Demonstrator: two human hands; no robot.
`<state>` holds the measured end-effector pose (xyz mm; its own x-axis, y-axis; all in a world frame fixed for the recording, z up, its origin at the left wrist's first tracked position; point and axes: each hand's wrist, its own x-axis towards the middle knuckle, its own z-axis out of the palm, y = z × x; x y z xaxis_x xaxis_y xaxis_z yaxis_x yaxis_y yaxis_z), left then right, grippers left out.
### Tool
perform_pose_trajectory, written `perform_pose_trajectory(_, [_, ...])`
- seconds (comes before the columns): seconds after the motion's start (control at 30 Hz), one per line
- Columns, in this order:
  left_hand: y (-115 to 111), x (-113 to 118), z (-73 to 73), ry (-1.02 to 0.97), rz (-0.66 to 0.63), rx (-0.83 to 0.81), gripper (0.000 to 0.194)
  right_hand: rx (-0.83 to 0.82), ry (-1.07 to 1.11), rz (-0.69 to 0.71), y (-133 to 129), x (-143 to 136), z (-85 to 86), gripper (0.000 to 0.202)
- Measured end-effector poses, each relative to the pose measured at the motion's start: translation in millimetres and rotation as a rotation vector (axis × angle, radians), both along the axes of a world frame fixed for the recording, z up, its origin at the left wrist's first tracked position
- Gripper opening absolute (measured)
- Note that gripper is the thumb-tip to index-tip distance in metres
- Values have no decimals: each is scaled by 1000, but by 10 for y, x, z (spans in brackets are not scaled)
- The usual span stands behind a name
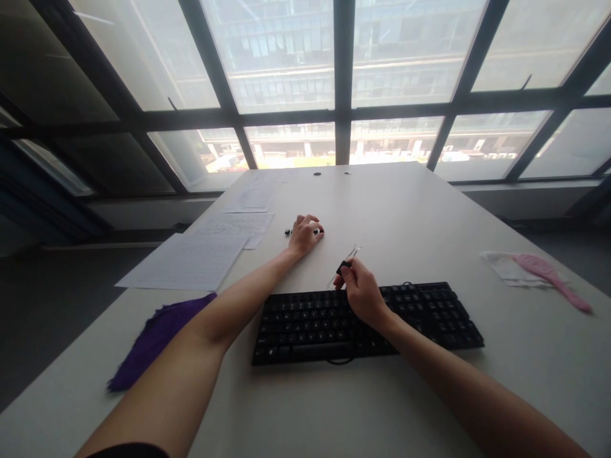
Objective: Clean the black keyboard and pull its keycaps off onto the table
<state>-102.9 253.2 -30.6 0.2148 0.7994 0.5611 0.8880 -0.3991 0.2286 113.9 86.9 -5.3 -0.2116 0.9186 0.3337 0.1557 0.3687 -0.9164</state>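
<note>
A black keyboard (305, 324) lies on the white table in front of me. Above its back edge, my right hand (363, 289) is closed around the dark handle of a wire keycap puller (343, 267), whose thin wire ends stick out on both sides. My left hand (303, 236) reaches past the keyboard onto the table, its fingers bent. Between its thumb and forefinger shows a small black keycap (317, 232). Another small dark piece (287, 233), probably a keycap, lies just left of that hand. What lies under the palm is hidden.
A purple cloth (153, 340) lies at the left, partly behind my left forearm. Several paper sheets (186, 261) spread along the left table edge. On the right, a pink brush-like thing (548, 275) rests on a white cloth (499, 267). Windows stand beyond the table.
</note>
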Motion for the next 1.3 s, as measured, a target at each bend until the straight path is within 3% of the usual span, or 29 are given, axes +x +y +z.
perform_pose_trajectory(0.5, [7, -19, 0, -68, 21, 25, 15, -3, 6, 10, -8, 3, 0, 19])
perform_pose_trajectory(0.6, [2, -193, 79, -107, 2, 80, 21, -2, -2, 6, -7, 5, -1, 20])
perform_pose_trajectory(0.7, [-7, -581, 149, -159, 16, 117, 22, -8, -3, 6, -3, 4, -9, 19])
perform_pose_trajectory(0.8, [-39, -1021, 142, -258, 59, 21, 28, -5, -9, 6, 0, 0, -18, 19])
perform_pose_trajectory(0.9, [-75, -1294, 59, -283, 56, -77, 40, 0, -14, 2, -2, -1, -24, 20])
perform_pose_trajectory(1.07, [-16, -1333, -55, -308, 12, -198, 52, 11, -8, 2, -7, 4, -18, 22])
perform_pose_trajectory(1.3, [72, -1235, -38, -324, -51, -299, 61, 14, -26, -8, -26, 8, 3, 25])
